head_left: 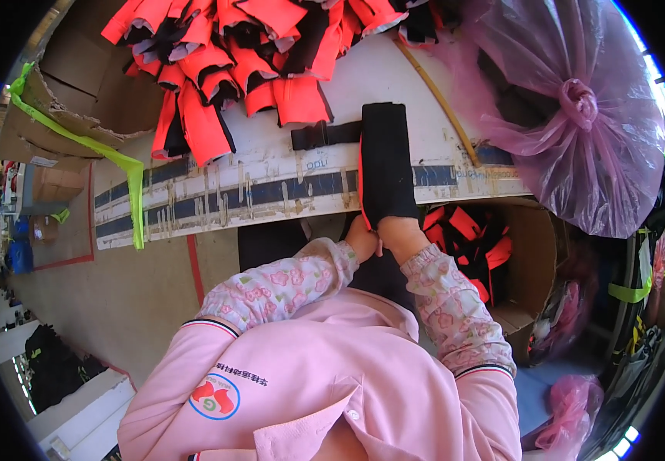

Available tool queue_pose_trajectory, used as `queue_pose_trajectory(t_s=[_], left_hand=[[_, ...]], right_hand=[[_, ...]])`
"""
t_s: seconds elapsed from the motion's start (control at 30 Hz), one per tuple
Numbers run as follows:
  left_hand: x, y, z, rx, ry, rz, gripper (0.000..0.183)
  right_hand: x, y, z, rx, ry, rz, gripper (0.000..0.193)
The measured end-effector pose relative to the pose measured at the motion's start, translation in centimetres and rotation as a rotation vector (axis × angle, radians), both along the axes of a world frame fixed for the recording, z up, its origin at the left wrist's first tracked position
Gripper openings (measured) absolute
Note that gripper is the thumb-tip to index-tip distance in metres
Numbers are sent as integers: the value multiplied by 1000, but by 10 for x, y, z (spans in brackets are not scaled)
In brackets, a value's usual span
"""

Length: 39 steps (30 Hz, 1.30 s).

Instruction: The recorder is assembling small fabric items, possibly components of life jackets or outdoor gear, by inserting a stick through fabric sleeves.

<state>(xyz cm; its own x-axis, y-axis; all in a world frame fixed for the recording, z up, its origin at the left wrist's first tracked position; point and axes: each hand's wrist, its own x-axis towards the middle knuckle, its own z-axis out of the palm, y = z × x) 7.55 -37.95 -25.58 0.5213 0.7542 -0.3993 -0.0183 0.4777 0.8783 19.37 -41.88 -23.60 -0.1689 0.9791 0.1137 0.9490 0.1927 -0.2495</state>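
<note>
A black fabric band (388, 161) with an orange edge lies over the front edge of the table, its long side pointing away from me. From its far left side runs a black strap (326, 135) with what looks like a buckle at the end. Both hands meet at the band's near end, just off the table edge. My left hand (362, 240) is closed at its lower left corner, the fingers partly hidden. Beside it, my right hand (398, 237) is closed on the same end, its fingertips mostly out of sight under the fabric.
A heap of orange and black fabric pieces (217, 61) covers the table's far left. A yellow stick (440, 92) and a knotted pink plastic bag (570, 146) lie to the right. Below the table stands a cardboard box (536, 253) of similar pieces. Another carton (94, 69) is at left.
</note>
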Motion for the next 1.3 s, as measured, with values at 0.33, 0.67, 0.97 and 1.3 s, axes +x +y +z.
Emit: queue_pose_trajectory(t_s=[0.33, 0.67, 0.97, 1.3], left_hand=[[-5, -13, -12, 142, -190, 250, 24], [-18, 2, -54, 233, -44, 256, 24], [-23, -8, -31, -53, -146, 141, 17], [-18, -5, -16, -157, -271, 135, 21]], right_hand=[[-38, 14, 83, -459, 166, -148, 26], [-46, 19, 29, 7, 244, -151, 20], [-30, 8, 68, -250, 372, -48, 20], [-13, 11, 71, 176, 253, 72, 52]])
